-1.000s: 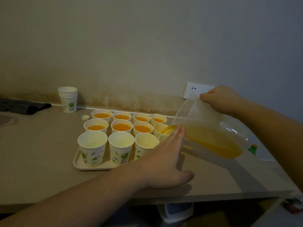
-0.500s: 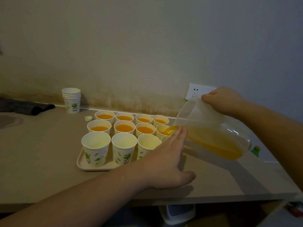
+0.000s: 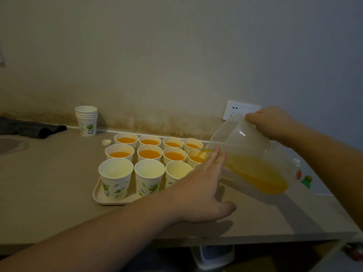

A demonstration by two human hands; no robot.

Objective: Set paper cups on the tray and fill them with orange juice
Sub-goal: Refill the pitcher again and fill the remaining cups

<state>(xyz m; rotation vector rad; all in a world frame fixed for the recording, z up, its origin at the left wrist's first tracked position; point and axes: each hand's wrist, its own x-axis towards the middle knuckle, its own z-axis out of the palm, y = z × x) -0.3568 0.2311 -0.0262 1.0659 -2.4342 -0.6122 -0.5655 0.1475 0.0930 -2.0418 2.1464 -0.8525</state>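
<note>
Countertop (image 3: 59,203) with tray (image 3: 110,201), cup stack (image 3: 86,120)

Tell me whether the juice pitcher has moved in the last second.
No. The pitcher keeps its tilt, its rim just under the wall socket as before; only the whole view has shifted slightly.

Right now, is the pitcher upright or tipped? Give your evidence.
Tipped. The pitcher leans spout-down, gripped by the right hand, juice running into a cup.
</note>
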